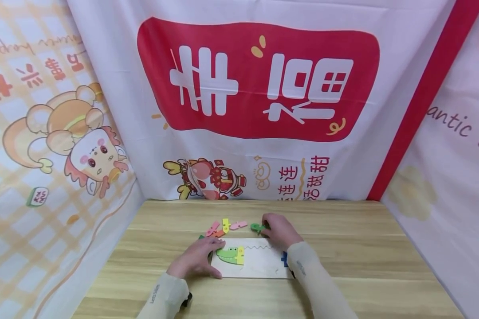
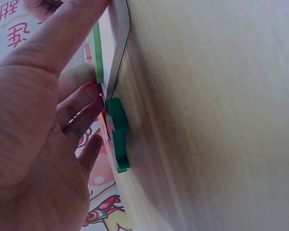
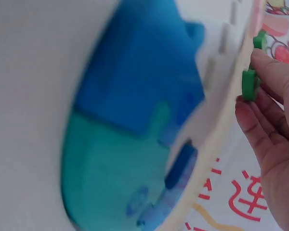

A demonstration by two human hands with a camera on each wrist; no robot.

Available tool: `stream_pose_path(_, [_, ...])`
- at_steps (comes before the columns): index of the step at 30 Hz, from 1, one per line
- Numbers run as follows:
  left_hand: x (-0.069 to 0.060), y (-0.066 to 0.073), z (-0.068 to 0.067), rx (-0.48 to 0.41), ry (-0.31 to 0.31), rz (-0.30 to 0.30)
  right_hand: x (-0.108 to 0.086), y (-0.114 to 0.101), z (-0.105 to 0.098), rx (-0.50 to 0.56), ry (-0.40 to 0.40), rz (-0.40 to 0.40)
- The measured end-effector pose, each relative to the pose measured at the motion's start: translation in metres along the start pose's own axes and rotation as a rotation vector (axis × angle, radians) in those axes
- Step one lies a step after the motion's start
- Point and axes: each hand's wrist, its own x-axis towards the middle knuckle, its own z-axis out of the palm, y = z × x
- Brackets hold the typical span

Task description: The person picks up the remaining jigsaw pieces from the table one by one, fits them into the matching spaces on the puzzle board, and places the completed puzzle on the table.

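Note:
A pale puzzle board (image 1: 263,261) lies on the table, with a green crocodile-head piece (image 1: 227,255) and a yellow piece (image 1: 241,255) fitted at its left end. My left hand (image 1: 197,258) rests at that end, thumb by the near corner and fingers by the far one, fairly straight. Beyond the board, my right hand (image 1: 279,229) pinches a green puzzle piece (image 3: 249,85) between thumb and fingers. Blue (image 3: 139,62) and teal (image 3: 115,168) pieces sit at the board's right end, largely under my right wrist in the head view.
Loose pieces lie behind the board: pink (image 1: 238,225), yellow (image 1: 225,225) and orange (image 1: 217,233) ones. A dark green piece (image 2: 117,134) lies by the left hand's fingers. Printed cloth (image 1: 255,177) hangs behind the wooden table (image 1: 355,257) and on both sides.

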Motion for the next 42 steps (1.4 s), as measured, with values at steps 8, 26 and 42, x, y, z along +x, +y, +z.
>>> stream_pose_path(8, [0.001,0.001,-0.005,0.002,0.000,-0.008,-0.005,0.007,-0.020,0.179,0.014,-0.001])
stream_pose_path(26, [-0.002,0.001,-0.003,0.000,-0.027,-0.021,-0.045,0.013,-0.037,0.661,0.031,0.039])
stream_pose_path(42, [-0.003,0.001,-0.002,-0.006,-0.033,-0.012,-0.055,0.019,-0.038,0.733,0.039,0.016])
